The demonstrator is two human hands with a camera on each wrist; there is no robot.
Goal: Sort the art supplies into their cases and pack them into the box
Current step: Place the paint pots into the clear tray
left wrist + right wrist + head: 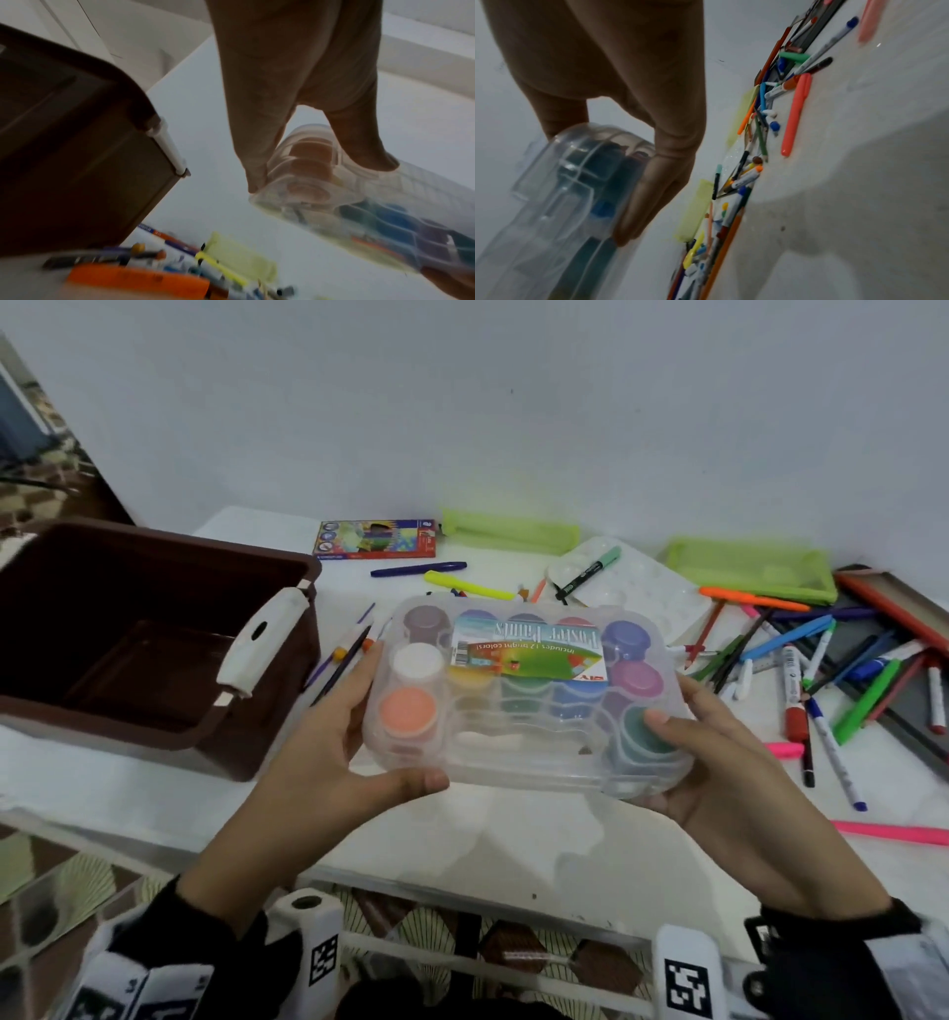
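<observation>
A clear plastic poster-paint case (524, 695) with coloured pots inside and its lid closed is held above the white table, tilted toward me. My left hand (354, 737) grips its left end, thumb on the near edge. My right hand (719, 752) grips its right end, thumb on the lid over the green pot. The left wrist view shows the case (321, 182) pinched between thumb and fingers. In the right wrist view the case (582, 182) sits between thumb and fingers too. An open brown storage box (138, 639) with a white latch stands at the left, empty as far as I see.
Loose pens, markers and pencils (821, 670) lie heaped at the right, more (447, 580) behind the case. Two green mesh pouches (755, 567) (508, 531), a coloured-pencil box (377, 539) and a white palette (631, 588) lie near the wall. A pink highlighter (893, 832) lies near the front right edge.
</observation>
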